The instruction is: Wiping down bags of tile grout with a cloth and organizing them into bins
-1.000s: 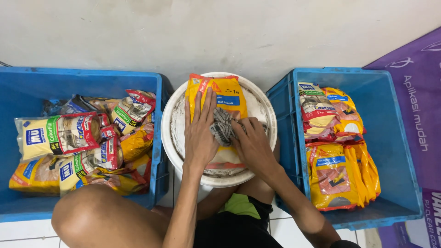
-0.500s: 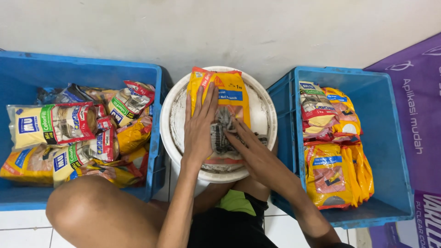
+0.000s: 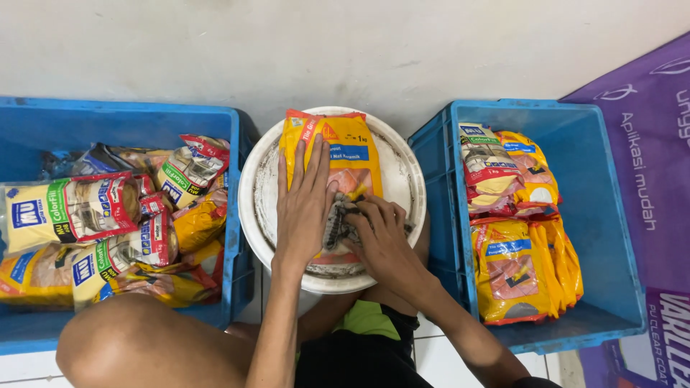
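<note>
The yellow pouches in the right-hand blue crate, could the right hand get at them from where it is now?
Probably yes. The right hand presses a grey rag on the pouch atop the white bucket. The yellow pouches lie uncovered in the open-topped right blue crate beside it.

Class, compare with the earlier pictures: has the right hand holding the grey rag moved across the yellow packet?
Yes. The right hand slid toward the white bucket's near rim.

Left hand lies flat on yellow packet atop white bucket; right hand presses grey rag against packet.
</note>
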